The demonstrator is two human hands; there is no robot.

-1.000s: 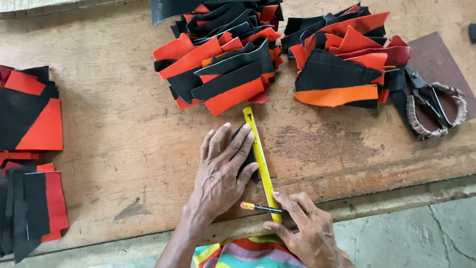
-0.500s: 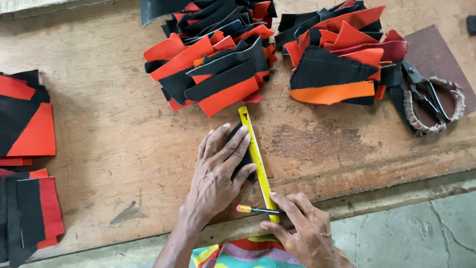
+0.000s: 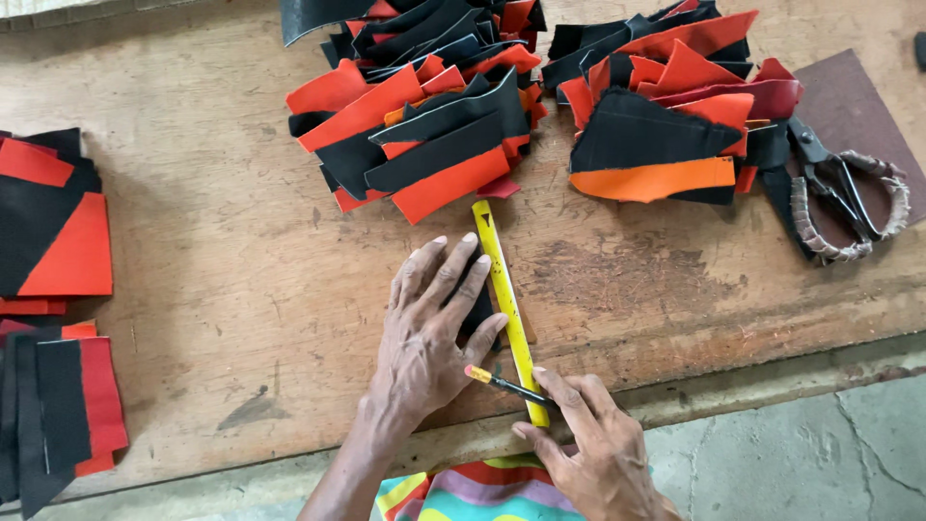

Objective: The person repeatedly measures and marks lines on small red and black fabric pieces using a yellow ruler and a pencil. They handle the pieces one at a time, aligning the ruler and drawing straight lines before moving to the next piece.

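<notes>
Pressing flat with spread left hand (image 3: 424, 333) on black piece (image 3: 479, 307) — yellow ruler (image 3: 508, 304) lying along 12-to-6 line just beside, right hand (image 3: 588, 449) pinching pencil (image 3: 506, 384) at 6 o'clock end.

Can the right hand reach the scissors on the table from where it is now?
Probably yes: the scissors lie uncovered on the wooden table, with bare wood between. But the right hand holds a pencil against the yellow ruler.

Ruler (image 3: 508, 309) on the table (image 3: 222, 260), scrap piles (image 3: 424, 125) behind it, scissors (image 3: 844, 198) far right
</notes>
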